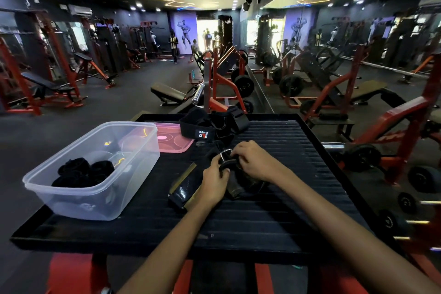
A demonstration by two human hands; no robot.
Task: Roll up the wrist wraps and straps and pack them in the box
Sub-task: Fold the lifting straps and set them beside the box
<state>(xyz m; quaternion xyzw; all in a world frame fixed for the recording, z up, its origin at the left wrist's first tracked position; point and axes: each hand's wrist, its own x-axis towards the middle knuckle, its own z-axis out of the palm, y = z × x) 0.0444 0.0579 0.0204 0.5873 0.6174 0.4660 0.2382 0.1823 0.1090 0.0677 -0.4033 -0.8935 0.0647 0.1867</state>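
A black strap with a metal buckle point(225, 154) lies in the middle of the black ribbed platform point(274, 210). My left hand point(214, 182) grips the strap's near side, and my right hand point(255, 161) pinches it just beside the buckle. Its loose end point(185, 188) trails toward the left front. A clear plastic box point(95, 193) stands at the left with several rolled black wraps point(83, 172) inside. A pile of unrolled black wraps and straps point(210, 126) sits at the platform's far edge.
A pink lid point(174, 138) lies flat behind the box. Red and black gym machines, benches and weight plates surround the platform. A mirror wall runs along the right. People stand far back in the room.
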